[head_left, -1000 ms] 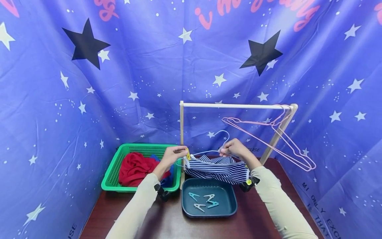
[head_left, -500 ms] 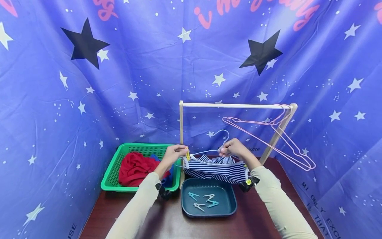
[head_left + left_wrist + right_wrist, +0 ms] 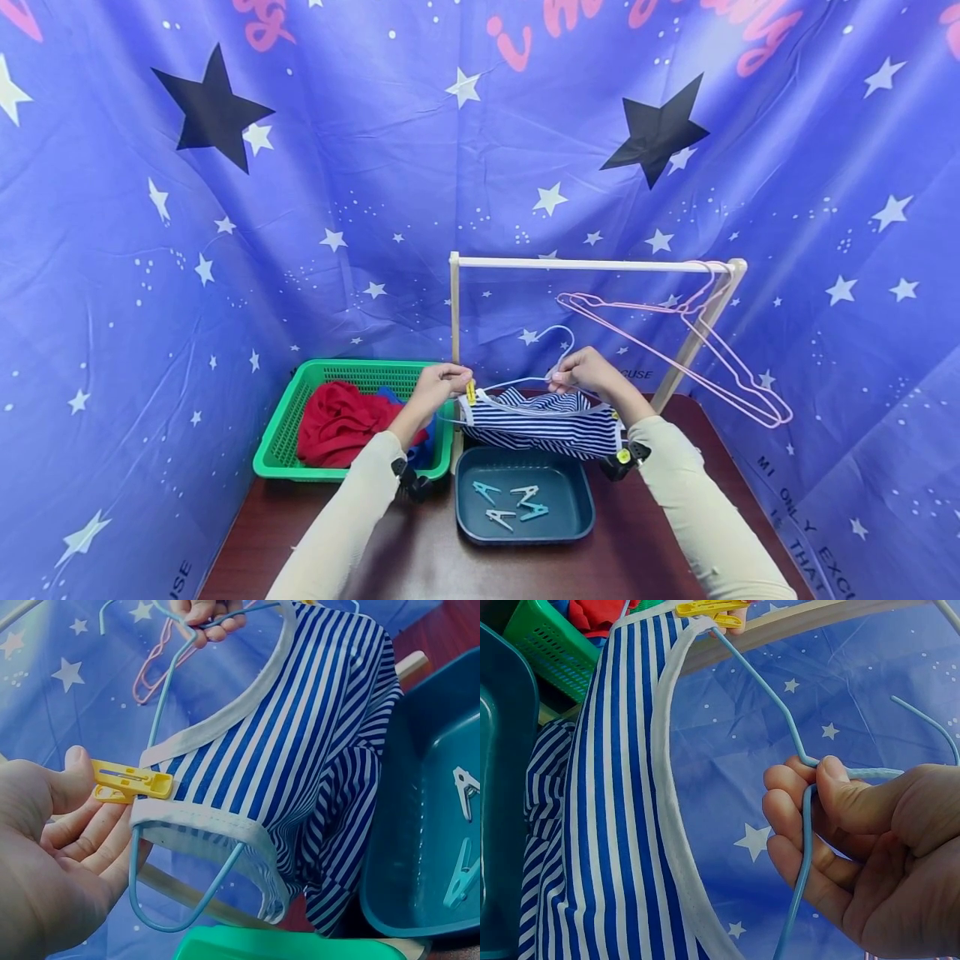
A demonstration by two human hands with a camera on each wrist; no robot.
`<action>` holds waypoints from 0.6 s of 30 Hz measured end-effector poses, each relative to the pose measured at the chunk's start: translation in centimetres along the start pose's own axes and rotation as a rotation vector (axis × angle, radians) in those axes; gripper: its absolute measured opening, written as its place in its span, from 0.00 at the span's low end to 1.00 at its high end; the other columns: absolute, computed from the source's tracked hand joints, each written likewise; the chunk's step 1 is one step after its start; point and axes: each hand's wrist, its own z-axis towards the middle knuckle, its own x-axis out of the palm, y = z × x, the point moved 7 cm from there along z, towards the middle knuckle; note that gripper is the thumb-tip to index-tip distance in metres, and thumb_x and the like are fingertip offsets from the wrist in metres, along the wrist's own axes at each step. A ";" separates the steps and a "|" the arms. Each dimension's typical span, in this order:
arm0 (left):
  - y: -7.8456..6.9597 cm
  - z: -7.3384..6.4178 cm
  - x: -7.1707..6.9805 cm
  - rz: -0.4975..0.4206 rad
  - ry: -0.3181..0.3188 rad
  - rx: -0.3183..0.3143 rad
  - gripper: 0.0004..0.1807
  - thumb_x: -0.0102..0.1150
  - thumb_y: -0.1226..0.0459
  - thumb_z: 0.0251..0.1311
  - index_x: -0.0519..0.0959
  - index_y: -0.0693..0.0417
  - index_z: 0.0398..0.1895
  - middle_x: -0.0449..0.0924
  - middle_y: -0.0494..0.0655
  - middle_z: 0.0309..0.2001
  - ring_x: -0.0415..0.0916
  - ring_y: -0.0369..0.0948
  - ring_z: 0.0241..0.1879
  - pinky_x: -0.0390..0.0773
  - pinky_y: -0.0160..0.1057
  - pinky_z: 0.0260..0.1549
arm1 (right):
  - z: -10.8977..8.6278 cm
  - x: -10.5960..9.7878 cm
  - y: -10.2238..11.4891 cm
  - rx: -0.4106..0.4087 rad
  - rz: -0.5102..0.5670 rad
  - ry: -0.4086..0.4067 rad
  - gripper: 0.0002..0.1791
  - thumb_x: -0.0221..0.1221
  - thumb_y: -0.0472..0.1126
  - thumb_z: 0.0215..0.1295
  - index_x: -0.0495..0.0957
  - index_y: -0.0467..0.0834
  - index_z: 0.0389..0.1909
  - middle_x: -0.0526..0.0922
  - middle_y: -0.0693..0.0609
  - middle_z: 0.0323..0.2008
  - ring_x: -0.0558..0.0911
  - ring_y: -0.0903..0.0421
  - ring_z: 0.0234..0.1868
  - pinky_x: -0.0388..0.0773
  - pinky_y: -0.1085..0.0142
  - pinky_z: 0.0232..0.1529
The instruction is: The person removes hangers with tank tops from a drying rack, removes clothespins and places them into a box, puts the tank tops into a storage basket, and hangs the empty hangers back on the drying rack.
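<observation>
A blue-and-white striped sleeveless top [image 3: 551,427] hangs on a light blue wire hanger [image 3: 769,686]. My right hand [image 3: 862,847] pinches the hanger at the base of its hook between thumb and fingers. At the left shoulder strap, my left hand [image 3: 71,847] holds a yellow clothespin [image 3: 131,782] by its handle end, thumb on top and fingers below. That clothespin's nose lies over the strap and the hanger's wire passes beneath. A second yellow clothespin [image 3: 615,414] shows at the right shoulder, partly behind the right forearm.
Below the top stands a dark teal tray [image 3: 525,533] with several blue and pale clothespins. A green basket [image 3: 277,425] holds red cloth [image 3: 345,425] and blue cloth. Behind, a wooden rack [image 3: 577,265] carries pink hangers [image 3: 637,342] on its right end.
The left hand's yellow clothespin has shifted slightly lower onto the strap and stands more upright. The right hand and hanger stay almost where they were.
</observation>
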 end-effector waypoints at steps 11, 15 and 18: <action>0.2 0.0 -0.1 0.004 -0.064 -0.003 0.10 0.63 0.70 0.66 0.83 0.69 0.46 0.89 0.55 0.37 0.83 0.35 0.32 0.86 0.45 0.48 | -0.2 0.3 -0.1 0.010 0.018 0.009 0.11 0.59 0.26 0.68 0.81 0.18 0.42 0.89 0.45 0.27 0.86 0.62 0.26 0.86 0.67 0.34; 0.1 -0.1 -0.2 0.019 -0.066 -0.007 0.10 0.63 0.70 0.65 0.84 0.69 0.46 0.89 0.51 0.35 0.83 0.35 0.32 0.86 0.43 0.47 | -0.2 0.3 -0.1 0.009 0.010 0.006 0.10 0.59 0.26 0.68 0.82 0.19 0.41 0.89 0.45 0.27 0.85 0.62 0.25 0.86 0.67 0.34; 0.1 -0.1 -0.2 0.023 -0.066 -0.010 0.10 0.63 0.70 0.65 0.84 0.69 0.45 0.89 0.52 0.35 0.84 0.36 0.32 0.86 0.42 0.45 | -0.2 0.3 -0.1 0.001 -0.004 0.005 0.09 0.59 0.27 0.68 0.82 0.21 0.39 0.89 0.42 0.27 0.85 0.62 0.25 0.85 0.68 0.32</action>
